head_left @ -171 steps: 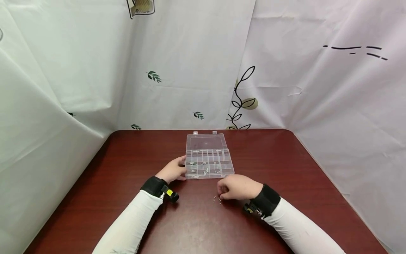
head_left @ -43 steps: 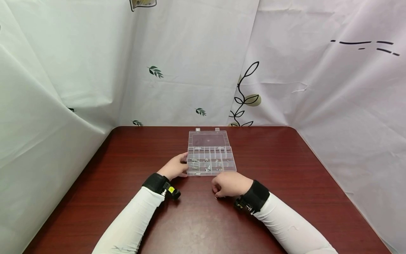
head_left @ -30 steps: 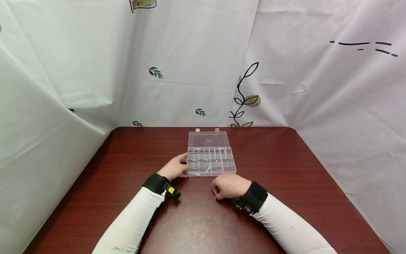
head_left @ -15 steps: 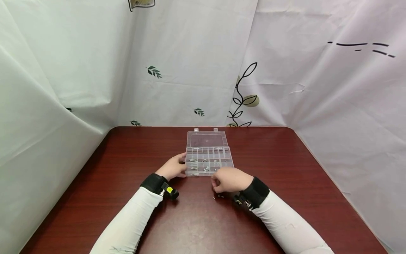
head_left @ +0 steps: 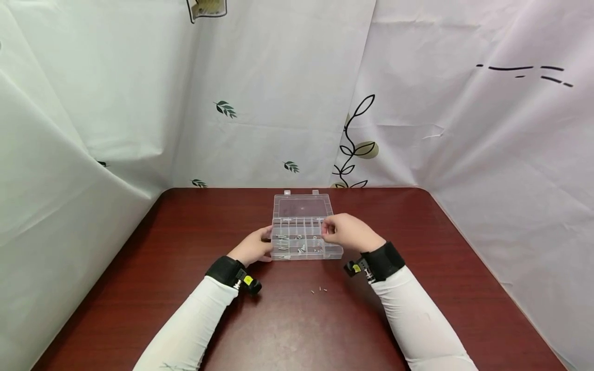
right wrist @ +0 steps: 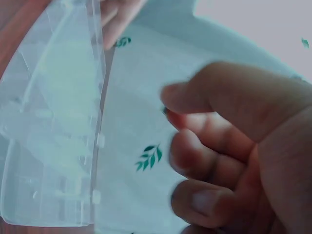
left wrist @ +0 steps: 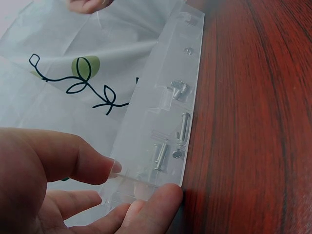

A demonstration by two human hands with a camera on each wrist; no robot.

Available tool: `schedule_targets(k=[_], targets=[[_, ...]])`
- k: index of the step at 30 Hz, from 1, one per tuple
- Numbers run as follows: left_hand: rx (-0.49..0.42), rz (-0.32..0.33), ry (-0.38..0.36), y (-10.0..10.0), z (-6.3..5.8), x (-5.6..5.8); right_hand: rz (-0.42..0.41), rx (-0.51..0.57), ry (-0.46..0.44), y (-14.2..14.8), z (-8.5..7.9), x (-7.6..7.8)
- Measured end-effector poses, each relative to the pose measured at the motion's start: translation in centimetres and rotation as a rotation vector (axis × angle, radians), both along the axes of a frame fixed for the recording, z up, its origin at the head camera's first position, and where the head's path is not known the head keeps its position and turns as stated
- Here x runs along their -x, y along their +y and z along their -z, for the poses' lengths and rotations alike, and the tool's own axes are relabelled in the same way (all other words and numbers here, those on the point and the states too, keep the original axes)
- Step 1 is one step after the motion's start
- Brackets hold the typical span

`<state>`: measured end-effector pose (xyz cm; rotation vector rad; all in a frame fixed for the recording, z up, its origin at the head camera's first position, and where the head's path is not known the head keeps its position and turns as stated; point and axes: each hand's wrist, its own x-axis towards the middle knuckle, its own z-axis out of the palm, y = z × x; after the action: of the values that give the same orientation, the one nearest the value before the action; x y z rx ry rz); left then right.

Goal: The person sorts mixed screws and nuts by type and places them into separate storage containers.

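Observation:
A clear plastic compartment box (head_left: 332, 255) lies on the table with its lid (head_left: 302, 207) folded back. Bolts (left wrist: 161, 157), nuts and other small metal fasteners sit in some compartments. At the box's left end, my left hand (head_left: 252, 248) holds the edge between thumb and fingers. My right hand (head_left: 350, 232) hovers over the box's right side. Its thumb and forefinger pinch a tiny piece that looks like a screw (right wrist: 165, 110), mostly hidden by the fingertips. Three tiny screw-like pieces (head_left: 320, 288) lie loose on the table in front of the box.
The dark red wooden table (head_left: 209, 216) extends to both sides of the box. White printed cloth (head_left: 278, 93) hangs behind and along the sides. Each wrist wears a black strap (head_left: 226, 270) with a small camera.
My right hand has gone from the loose pieces on the table up and forward over the box's right side, pinching a tiny piece. My left hand has stayed at the box's left end.

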<state>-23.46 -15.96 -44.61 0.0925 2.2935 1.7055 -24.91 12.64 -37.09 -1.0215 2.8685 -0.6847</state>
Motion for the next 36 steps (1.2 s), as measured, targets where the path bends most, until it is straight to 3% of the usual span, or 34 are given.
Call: schedule_targets(k=[5, 10, 14, 21, 36], targets=[[0.013, -0.002, 0.002, 0.0, -0.1, -0.1, 0.147, 0.078, -0.002, 0.6, 0.9, 1.7], [0.004, -0.003, 0.001, 0.1, -0.3, -0.2, 0.226, 0.132, -0.062, 1.1, 2.8, 3.0], [0.009, 0.002, -0.001, 0.0, -0.4, -0.3, 0.27, 0.106, -0.096, 1.4, 4.4, 3.7], [0.013, -0.004, -0.007, 0.2, -0.5, -0.4, 0.281, 0.086, -0.126, 1.8, 5.5, 4.1], [0.0, 0.009, -0.001, 0.2, -0.5, -0.3, 0.296, 0.071, -0.129, 1.7, 5.1, 3.9]])
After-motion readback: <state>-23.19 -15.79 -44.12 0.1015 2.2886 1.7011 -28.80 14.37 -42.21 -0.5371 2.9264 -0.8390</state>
